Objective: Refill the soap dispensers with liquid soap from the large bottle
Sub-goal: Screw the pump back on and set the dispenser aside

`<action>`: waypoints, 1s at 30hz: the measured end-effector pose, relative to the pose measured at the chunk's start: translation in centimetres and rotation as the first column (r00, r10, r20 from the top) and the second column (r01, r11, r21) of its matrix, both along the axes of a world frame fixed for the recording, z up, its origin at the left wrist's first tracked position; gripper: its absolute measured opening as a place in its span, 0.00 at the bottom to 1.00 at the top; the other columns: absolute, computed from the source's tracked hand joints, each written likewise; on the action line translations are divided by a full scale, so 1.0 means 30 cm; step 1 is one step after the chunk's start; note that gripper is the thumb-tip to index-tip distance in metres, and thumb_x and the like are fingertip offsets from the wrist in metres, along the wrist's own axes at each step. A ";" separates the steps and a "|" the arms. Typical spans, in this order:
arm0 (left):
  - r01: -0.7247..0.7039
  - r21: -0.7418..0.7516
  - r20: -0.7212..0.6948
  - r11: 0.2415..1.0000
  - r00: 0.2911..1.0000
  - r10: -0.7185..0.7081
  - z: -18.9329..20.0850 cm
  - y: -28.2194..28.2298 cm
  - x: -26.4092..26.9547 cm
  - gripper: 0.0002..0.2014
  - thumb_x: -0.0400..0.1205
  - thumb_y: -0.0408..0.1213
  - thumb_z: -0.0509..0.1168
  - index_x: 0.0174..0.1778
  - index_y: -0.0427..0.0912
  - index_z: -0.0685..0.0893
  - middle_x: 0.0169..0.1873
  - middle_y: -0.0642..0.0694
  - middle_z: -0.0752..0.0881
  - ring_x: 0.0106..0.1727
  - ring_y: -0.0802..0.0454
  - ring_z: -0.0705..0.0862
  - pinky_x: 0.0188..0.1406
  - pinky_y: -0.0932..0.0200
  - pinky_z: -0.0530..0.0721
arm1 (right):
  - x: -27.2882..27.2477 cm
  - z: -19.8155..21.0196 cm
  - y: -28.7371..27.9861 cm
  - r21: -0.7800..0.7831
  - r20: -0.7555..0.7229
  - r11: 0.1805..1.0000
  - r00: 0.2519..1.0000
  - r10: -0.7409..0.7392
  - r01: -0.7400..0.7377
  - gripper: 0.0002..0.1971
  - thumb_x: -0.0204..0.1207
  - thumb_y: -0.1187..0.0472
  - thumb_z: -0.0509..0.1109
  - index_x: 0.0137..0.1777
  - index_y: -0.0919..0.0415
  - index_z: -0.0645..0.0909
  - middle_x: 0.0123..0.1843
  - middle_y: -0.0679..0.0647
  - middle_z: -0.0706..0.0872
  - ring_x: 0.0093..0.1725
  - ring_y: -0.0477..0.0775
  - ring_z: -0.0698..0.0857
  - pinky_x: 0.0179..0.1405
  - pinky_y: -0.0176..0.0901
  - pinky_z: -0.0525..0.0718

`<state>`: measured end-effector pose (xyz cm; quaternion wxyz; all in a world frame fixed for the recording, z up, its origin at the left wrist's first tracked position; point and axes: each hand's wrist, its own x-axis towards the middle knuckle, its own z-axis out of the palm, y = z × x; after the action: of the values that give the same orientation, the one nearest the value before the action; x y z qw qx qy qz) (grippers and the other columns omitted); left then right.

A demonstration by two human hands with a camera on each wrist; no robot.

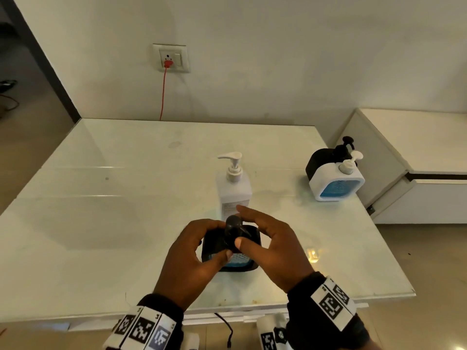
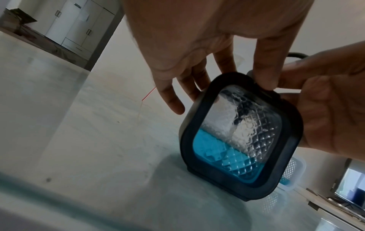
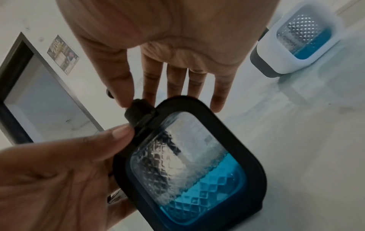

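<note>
A black soap dispenser (image 1: 231, 248) stands on the pale glass surface (image 1: 101, 210) near its front edge, between the person's two hands. Its clear, diamond-patterned window shows blue soap (image 3: 213, 192) filling roughly the lower third.

The left hand (image 1: 192, 261) has a grip on the dispenser — thumb against the front face, fingers curled round the left side and the back. The left wrist view shows those fingers (image 2: 173, 100) reaching behind the black frame.

The right hand (image 1: 273, 248) pinches the black pump top (image 3: 138, 111) between the thumb and the index finger, with the other fingers held straight out over the dispenser. The thumb tip presses on the near side of the pump collar, as the head view shows.

Just behind the hands stands the large white bottle (image 1: 233, 188), upright with its pump in place and its spout pointing left.

Well to the right, near the surface's far right corner, sit two more dispensers side by side — a white one (image 1: 337, 183) in front with blue soap low in its window, and a black one (image 1: 321, 160) touching or nearly touching it from behind.

On the wall, a red cable (image 1: 163, 92) hangs from a socket (image 1: 171, 58) and drops behind the surface.
</note>
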<state>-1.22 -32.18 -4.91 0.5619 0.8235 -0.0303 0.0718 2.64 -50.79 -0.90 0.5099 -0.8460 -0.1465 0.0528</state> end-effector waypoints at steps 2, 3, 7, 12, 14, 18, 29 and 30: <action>-0.005 0.018 -0.004 1.000 1.000 0.005 -0.002 0.001 0.001 0.21 0.72 0.54 0.74 0.61 0.66 0.81 0.60 0.72 0.82 0.67 0.68 0.81 0.60 0.82 0.74 | 0.009 -0.010 -0.001 -0.020 0.012 1.000 1.000 -0.020 0.020 0.20 0.74 0.53 0.78 0.59 0.30 0.78 0.68 0.33 0.82 0.70 0.33 0.77 0.69 0.27 0.71; -0.005 0.020 0.003 1.000 1.000 0.005 0.000 0.001 0.003 0.21 0.71 0.57 0.73 0.61 0.67 0.81 0.60 0.72 0.83 0.67 0.68 0.81 0.60 0.82 0.74 | 0.012 -0.015 0.001 -0.026 0.018 0.999 0.999 -0.030 0.031 0.18 0.73 0.52 0.80 0.58 0.34 0.80 0.67 0.33 0.83 0.68 0.32 0.78 0.66 0.25 0.71; -0.007 0.025 0.018 1.000 1.000 0.007 0.004 -0.003 0.002 0.20 0.71 0.62 0.70 0.59 0.68 0.81 0.60 0.72 0.83 0.66 0.68 0.81 0.60 0.80 0.77 | 0.015 -0.019 -0.001 -0.016 0.008 1.000 1.000 -0.008 0.008 0.20 0.71 0.51 0.81 0.61 0.42 0.80 0.65 0.32 0.83 0.66 0.28 0.78 0.58 0.17 0.72; -0.016 0.029 -0.002 0.999 1.000 0.016 -0.004 0.001 0.000 0.20 0.70 0.58 0.72 0.59 0.70 0.81 0.59 0.73 0.83 0.65 0.69 0.82 0.58 0.77 0.78 | 0.019 -0.021 -0.017 -0.001 0.032 1.000 0.999 0.016 -0.016 0.21 0.75 0.54 0.77 0.66 0.37 0.81 0.67 0.29 0.82 0.69 0.30 0.77 0.67 0.25 0.73; -0.029 0.036 -0.003 0.999 1.000 0.029 -0.006 0.000 0.000 0.22 0.69 0.61 0.71 0.60 0.70 0.80 0.59 0.72 0.84 0.66 0.69 0.81 0.59 0.76 0.78 | 0.019 -0.025 -0.005 -0.023 0.043 1.000 0.999 -0.008 0.009 0.16 0.73 0.53 0.80 0.59 0.42 0.82 0.63 0.30 0.83 0.67 0.32 0.79 0.60 0.18 0.73; -0.042 0.022 -0.033 0.999 0.999 0.042 -0.005 -0.003 0.004 0.27 0.68 0.62 0.75 0.63 0.71 0.78 0.61 0.71 0.84 0.67 0.73 0.79 0.57 0.80 0.78 | 0.021 -0.025 -0.004 0.006 0.011 1.000 1.000 0.016 -0.016 0.20 0.73 0.53 0.80 0.63 0.46 0.81 0.62 0.31 0.84 0.66 0.32 0.79 0.57 0.17 0.74; -0.027 0.051 -0.052 0.998 0.998 0.029 -0.008 -0.002 0.000 0.27 0.71 0.54 0.83 0.61 0.71 0.77 0.55 0.75 0.85 0.62 0.80 0.79 0.57 0.84 0.75 | 0.013 0.000 -0.005 0.025 -0.015 0.997 0.997 0.072 -0.072 0.26 0.74 0.57 0.79 0.72 0.48 0.79 0.66 0.33 0.82 0.62 0.19 0.76 0.56 0.14 0.71; -0.024 0.051 -0.064 0.998 0.998 0.028 -0.011 0.000 0.000 0.27 0.73 0.48 0.84 0.61 0.71 0.77 0.57 0.73 0.84 0.62 0.81 0.79 0.57 0.84 0.75 | 0.015 0.003 -0.013 0.024 -0.014 0.996 0.996 0.089 -0.089 0.27 0.75 0.59 0.78 0.74 0.48 0.79 0.67 0.33 0.81 0.63 0.19 0.75 0.57 0.14 0.70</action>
<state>-1.21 -32.17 -5.25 0.5409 0.8395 -0.0032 0.0519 3.09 -51.17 -0.80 0.5181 -0.8322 -0.1809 0.0798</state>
